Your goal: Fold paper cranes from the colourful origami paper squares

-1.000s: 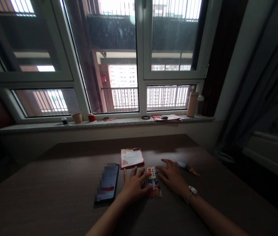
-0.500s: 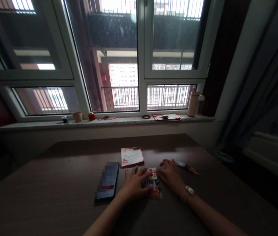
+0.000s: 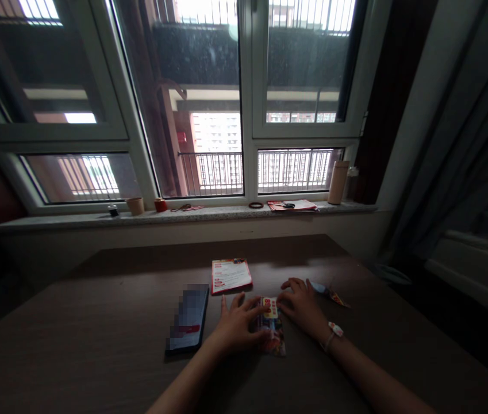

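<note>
A small, colourful printed sheet or packet (image 3: 275, 332) with a yellow and white price label lies flat on the table between both hands. My left hand (image 3: 240, 323) spreads its fingers, with the fingertips resting on the left side of the printed piece. On the other side, my right hand (image 3: 304, 306) has loosely curved fingers, its fingertips at or close to the upper right edge. A bracelet (image 3: 335, 330) with a pale ornament is on the right wrist. Whether the printed piece is paper or plastic is too dim to tell.
A phone (image 3: 188, 317) lies left of my left hand on the brown table (image 3: 97, 322). Beyond the hands is a red-bordered printed card (image 3: 230, 276). A crumpled wrapper (image 3: 334, 295) sits past my right hand. The windowsill holds a paper cup (image 3: 135, 206), scissors (image 3: 288, 205) and a flask (image 3: 338, 183).
The printed piece has shifted slightly towards me, and its label now sits a little lower and more tilted. Both hands have moved only slightly.
</note>
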{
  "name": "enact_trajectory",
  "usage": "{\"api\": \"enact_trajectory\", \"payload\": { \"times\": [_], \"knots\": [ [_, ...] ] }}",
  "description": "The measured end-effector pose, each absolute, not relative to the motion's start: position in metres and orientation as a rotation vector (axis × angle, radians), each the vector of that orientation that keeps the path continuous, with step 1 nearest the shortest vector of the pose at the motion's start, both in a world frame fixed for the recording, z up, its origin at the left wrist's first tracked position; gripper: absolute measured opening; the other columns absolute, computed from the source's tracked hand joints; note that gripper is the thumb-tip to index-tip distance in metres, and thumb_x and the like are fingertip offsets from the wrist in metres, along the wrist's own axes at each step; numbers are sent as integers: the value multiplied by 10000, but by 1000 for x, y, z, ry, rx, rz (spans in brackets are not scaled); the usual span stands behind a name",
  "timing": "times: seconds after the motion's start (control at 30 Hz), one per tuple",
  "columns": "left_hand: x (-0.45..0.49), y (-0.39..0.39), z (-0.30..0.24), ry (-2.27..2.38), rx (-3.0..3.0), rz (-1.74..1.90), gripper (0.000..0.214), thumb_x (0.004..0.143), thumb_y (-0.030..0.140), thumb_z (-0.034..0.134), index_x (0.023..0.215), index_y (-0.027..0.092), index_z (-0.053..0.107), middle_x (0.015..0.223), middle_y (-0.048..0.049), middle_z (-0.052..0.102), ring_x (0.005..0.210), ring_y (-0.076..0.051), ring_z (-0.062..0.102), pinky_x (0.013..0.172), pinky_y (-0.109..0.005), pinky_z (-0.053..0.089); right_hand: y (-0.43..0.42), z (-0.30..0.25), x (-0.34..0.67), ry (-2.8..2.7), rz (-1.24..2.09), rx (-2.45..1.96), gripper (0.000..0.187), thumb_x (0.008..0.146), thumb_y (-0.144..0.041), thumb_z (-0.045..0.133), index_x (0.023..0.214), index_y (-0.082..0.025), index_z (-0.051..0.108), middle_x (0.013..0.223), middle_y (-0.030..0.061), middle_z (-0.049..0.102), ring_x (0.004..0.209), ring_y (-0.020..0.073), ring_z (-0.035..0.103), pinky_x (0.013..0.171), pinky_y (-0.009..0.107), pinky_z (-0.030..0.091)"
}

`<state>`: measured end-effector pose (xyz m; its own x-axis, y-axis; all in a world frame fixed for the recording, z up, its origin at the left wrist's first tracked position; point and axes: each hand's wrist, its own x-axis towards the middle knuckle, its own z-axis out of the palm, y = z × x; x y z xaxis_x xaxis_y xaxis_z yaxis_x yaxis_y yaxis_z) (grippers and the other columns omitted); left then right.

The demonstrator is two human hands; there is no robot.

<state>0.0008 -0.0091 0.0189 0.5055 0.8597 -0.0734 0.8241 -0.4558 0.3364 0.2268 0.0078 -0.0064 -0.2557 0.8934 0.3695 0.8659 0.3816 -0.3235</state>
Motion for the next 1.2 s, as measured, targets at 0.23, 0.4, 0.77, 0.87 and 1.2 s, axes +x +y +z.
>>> {"api": "enact_trajectory", "payload": {
  "times": [0.23,0.4,0.77,0.87,1.2],
  "knots": [
    [1,-9,18,1407,2422,143,612,783,678,521,1360,516,398,1549,81,306,1427,-421,148,1038,-778,-46,4,2,237,-2243,260,-1484,229,793,-442,662,999,-351,702,1272,27,534,1329,295,324,1132,580,120],
    [1,-10,19,1419,2432,133,627,791,688,499,1378,497,387,1556,68,295,1430,-411,143,1062,-751,-60,1,7,241,-2302,293,-1417,287,769,-477,680,1034,-369,694,1281,28,529,1327,302,332,1132,597,108],
    [7,-12,16,1536,2431,130,607,840,687,397,1408,476,352,1571,61,255,1444,-401,113,1060,-739,-97,0,2,231,-2271,158,-1434,176,838,-347,626,990,-341,713,1192,25,584,1287,274,390,1133,587,123],
    [7,-11,17,1542,2436,136,616,828,697,411,1403,485,353,1566,66,269,1443,-404,116,1055,-748,-91,0,5,234,-2294,230,-1430,237,815,-415,647,1040,-369,703,1219,25,575,1304,294,365,1123,601,135],
    [6,-10,14,1545,2444,151,605,825,687,428,1396,503,350,1561,83,276,1439,-404,132,1051,-755,-84,-6,10,242,-2376,332,-1313,476,743,-551,688,1177,-359,653,1279,60,553,1328,322,331,1134,588,131]
  ]
}}
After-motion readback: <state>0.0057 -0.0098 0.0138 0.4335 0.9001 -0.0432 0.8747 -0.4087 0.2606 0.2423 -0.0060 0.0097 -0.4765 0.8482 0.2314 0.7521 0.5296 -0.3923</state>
